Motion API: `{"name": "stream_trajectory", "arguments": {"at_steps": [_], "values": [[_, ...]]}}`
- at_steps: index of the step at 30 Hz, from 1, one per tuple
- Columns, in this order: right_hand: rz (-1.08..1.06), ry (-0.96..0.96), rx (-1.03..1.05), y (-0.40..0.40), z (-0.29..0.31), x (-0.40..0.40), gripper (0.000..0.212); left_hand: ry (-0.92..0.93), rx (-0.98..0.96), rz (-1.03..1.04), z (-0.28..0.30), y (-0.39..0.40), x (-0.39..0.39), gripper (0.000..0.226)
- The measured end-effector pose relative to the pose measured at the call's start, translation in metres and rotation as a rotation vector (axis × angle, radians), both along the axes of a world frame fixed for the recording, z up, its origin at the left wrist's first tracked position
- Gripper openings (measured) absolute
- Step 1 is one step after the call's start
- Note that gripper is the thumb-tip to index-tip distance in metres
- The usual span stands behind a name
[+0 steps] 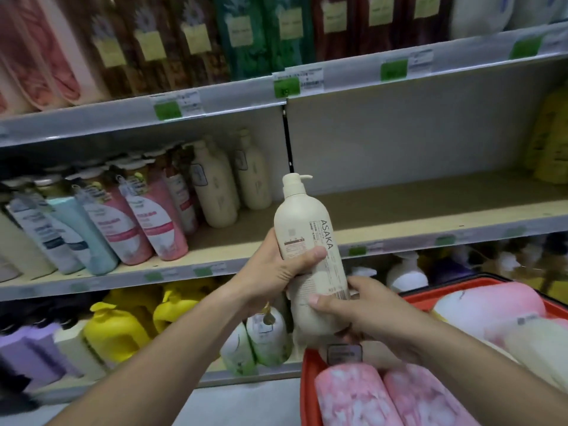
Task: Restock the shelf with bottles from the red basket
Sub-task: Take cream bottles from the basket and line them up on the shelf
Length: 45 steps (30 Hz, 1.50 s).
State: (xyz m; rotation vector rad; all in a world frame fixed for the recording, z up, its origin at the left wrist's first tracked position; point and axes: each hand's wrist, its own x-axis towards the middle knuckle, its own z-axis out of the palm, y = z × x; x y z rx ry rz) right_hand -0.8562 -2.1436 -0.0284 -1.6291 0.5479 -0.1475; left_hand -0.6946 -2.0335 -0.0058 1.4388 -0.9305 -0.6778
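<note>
A cream pump bottle (302, 222) marked ASAKA is held upright in front of the middle shelf (430, 207). My left hand (276, 272) grips its middle from the left, thumb across the label. My right hand (365, 312) grips its lower part from the right. The red basket (309, 382) sits at the lower right with pink bottles (353, 398) and cream bottles (534, 342) lying in it. Two matching cream bottles (215, 186) stand at the back of the middle shelf, left of the bare stretch.
Pink, blue and white bottles (132, 222) lean on the middle shelf's left part. Yellow bottles (553, 139) stand at its far right. The top shelf holds hanging packets (172, 41). Yellow jugs (113, 330) and green-white bottles (261, 339) fill the bottom shelf.
</note>
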Motion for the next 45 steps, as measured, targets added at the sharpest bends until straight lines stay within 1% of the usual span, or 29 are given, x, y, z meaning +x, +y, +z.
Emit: {"name": "stream_trajectory", "arguments": {"at_steps": [2, 4, 6, 7, 9, 11, 14, 15, 16, 18, 19, 21, 22, 23, 25, 27, 29, 32, 36, 42, 45], "values": [[0.029, 0.027, -0.041, 0.000, 0.004, 0.030, 0.041, -0.018, -0.014, 0.046, 0.001, 0.002, 0.023, 0.040], [0.038, 0.041, -0.082, -0.001, 0.007, 0.064, 0.040, -0.019, -0.012, 0.132, 0.004, 0.003, 0.048, 0.051], [0.023, 0.062, -0.112, -0.004, 0.011, 0.099, 0.049, -0.039, 0.027, 0.239, 0.009, 0.000, 0.073, 0.065], [0.016, 0.066, -0.114, -0.007, 0.013, 0.117, 0.054, -0.058, 0.052, 0.285, 0.013, -0.002, 0.087, 0.068], [0.001, 0.072, -0.102, -0.015, 0.018, 0.150, 0.066, -0.078, 0.083, 0.340, 0.021, -0.006, 0.113, 0.067], [-0.027, 0.072, -0.100, -0.022, 0.024, 0.177, 0.074, -0.034, 0.094, 0.388, 0.026, -0.011, 0.136, 0.071], [-0.065, 0.065, -0.168, -0.028, 0.025, 0.211, 0.074, 0.002, 0.121, 0.450, 0.031, -0.016, 0.165, 0.093], [-0.087, 0.072, -0.200, -0.029, 0.024, 0.222, 0.073, -0.017, 0.136, 0.455, 0.031, -0.018, 0.174, 0.092], [-0.108, 0.087, -0.234, -0.029, 0.022, 0.231, 0.072, -0.043, 0.148, 0.454, 0.029, -0.021, 0.183, 0.082], [-0.139, 0.125, -0.303, -0.031, 0.016, 0.249, 0.071, -0.081, 0.137, 0.470, 0.023, -0.025, 0.197, 0.054], [-0.149, 0.146, -0.341, -0.032, 0.014, 0.256, 0.071, -0.091, 0.119, 0.479, 0.021, -0.026, 0.202, 0.053], [-0.161, 0.171, -0.417, -0.035, 0.008, 0.269, 0.071, -0.132, 0.104, 0.498, 0.019, -0.026, 0.208, 0.070], [-0.163, 0.166, -0.436, -0.038, 0.003, 0.276, 0.075, -0.155, 0.104, 0.505, 0.018, -0.027, 0.210, 0.078], [-0.167, 0.157, -0.436, -0.041, -0.001, 0.283, 0.080, -0.179, 0.098, 0.513, 0.017, -0.028, 0.212, 0.082], [-0.170, 0.168, -0.445, -0.045, -0.009, 0.294, 0.089, -0.218, 0.068, 0.531, 0.016, -0.033, 0.216, 0.077], [-0.144, 0.191, -0.456, -0.048, -0.012, 0.301, 0.093, -0.259, 0.064, 0.568, 0.015, -0.039, 0.218, 0.073], [-0.135, 0.134, -0.427, -0.052, -0.013, 0.309, 0.096, -0.290, 0.075, 0.608, 0.009, -0.044, 0.221, 0.077], [-0.168, 0.007, -0.360, -0.057, -0.015, 0.317, 0.092, -0.349, 0.061, 0.687, -0.003, -0.050, 0.222, 0.079], [-0.217, -0.079, -0.373, -0.057, -0.022, 0.326, 0.075, -0.377, 0.048, 0.709, -0.014, -0.059, 0.224, 0.079], [-0.146, -0.103, -0.507, -0.071, -0.027, 0.334, 0.061, -0.436, 0.073, 0.768, -0.021, -0.071, 0.227, 0.077], [-0.146, -0.092, -0.565, -0.078, -0.029, 0.338, 0.055, -0.448, 0.125, 0.729, -0.036, -0.070, 0.227, 0.071]]}}
